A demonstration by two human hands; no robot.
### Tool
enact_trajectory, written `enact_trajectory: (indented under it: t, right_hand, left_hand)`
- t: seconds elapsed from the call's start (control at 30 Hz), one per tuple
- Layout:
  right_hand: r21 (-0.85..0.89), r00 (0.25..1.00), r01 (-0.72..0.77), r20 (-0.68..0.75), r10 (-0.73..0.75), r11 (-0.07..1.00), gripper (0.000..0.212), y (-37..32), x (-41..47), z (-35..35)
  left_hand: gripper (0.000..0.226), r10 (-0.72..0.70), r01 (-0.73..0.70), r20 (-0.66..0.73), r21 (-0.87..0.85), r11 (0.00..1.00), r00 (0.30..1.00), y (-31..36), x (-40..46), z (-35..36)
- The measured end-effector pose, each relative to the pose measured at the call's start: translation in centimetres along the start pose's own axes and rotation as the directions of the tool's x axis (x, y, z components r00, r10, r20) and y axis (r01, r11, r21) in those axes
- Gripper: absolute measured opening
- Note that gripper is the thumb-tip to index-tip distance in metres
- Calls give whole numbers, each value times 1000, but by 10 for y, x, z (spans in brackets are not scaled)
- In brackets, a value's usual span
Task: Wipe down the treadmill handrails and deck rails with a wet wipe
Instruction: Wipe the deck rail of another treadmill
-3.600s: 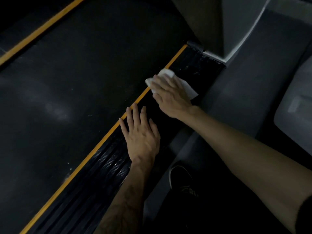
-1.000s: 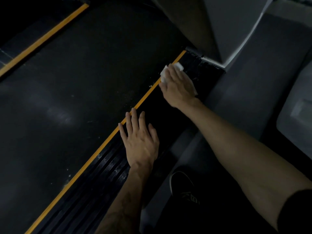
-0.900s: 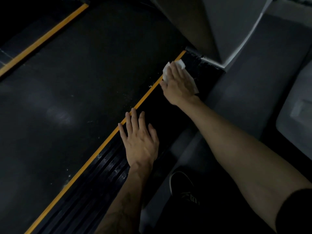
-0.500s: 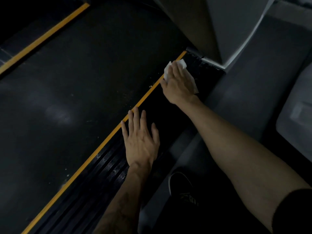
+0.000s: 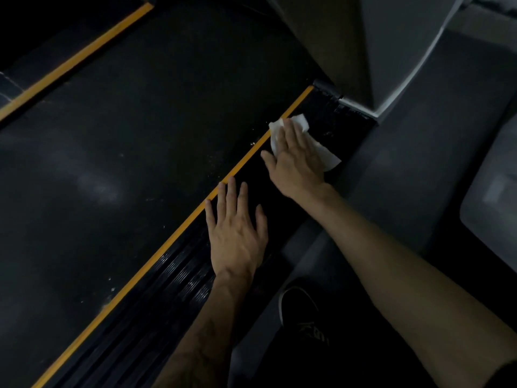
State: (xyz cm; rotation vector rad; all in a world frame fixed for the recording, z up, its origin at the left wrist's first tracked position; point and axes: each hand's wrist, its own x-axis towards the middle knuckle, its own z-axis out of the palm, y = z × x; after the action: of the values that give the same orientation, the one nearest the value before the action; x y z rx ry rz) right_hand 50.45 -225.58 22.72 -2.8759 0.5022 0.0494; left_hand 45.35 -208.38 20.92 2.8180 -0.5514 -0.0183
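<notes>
Now the right hand pressed flat, fingers straight, on the wet wipe near the front end of the right deck rail, beside the yellow stripe. Half a second earlier the wipe sat slightly further up toward the grey upright; it had slid back a little, more cloth showing on the outer side. Left hand stayed flat on the ribbed rail, fingers spread, bracing. Likely mid back-and-forth scrub; the rail behind the left hand probably remained undone. Shoe below.
</notes>
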Motion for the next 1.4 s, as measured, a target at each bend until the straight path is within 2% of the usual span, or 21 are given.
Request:
enact_trajectory:
  t: [0.07, 0.23, 0.37, 0.47, 0.6, 0.7, 0.8, 0.87, 1.03, 1.13, 1.2, 1.4]
  right_hand:
    - [-36, 999, 34, -1, -34, 999, 76, 0, -10, 6]
    - [-18, 997, -71, 30, 71, 997, 75, 19, 39, -16]
    - [20, 999, -35, -6, 35, 999, 76, 10, 3, -6]
    - [-38, 1000, 17, -20, -18, 999, 77, 10, -13, 3]
    - [-45, 999, -52, -9, 51, 998, 74, 29, 23, -17]
    - [-25, 998, -56, 1, 56, 998, 75, 22, 10, -17]
    - [-32, 1000, 9, -20, -10, 999, 76, 11, -25, 0]
    - [-84, 999, 32, -19, -34, 996, 76, 20, -18, -1]
    - [-106, 997, -75, 19, 78, 991, 77, 39, 19, -22]
    - [-68, 999, -33, -30, 31, 997, 77, 22, -18, -7]
    - [-102, 999, 16, -40, -20, 995, 77, 28, -28, -4]
    - [-82, 995, -98, -26, 96, 992, 76, 40, 5, -22]
  left_hand:
    - [66, 5, -5, -10, 2, 1000, 1000, -1, 0, 1]
    - [64, -5, 5, -18, -12, 1000, 1000, 0, 1, 1]
    - [65, -7, 7, -10, -3, 1000, 1000, 0, 2, 0]
    - [64, -4, 4, -15, -2, 1000, 1000, -1, 1, 1]
    - [61, -6, 6, -13, -10, 1000, 1000, -2, 1, 1]
    - [60, -4, 4, -11, -6, 1000, 1000, -2, 1, 0]
    - [61, -2, 2, -10, -8, 1000, 1000, -1, 2, 1]
    - [61, 0, 0, -13, -9, 1000, 1000, -2, 2, 1]
    - [61, -2, 1, -24, -13, 1000, 1000, -2, 2, 3]
    - [62, -8, 8, -18, -15, 1000, 1000, -2, 3, 2]
    - [63, -5, 5, -15, -15, 1000, 1000, -1, 2, 3]
    - [61, -2, 2, -29, -24, 1000, 1000, -2, 3, 2]
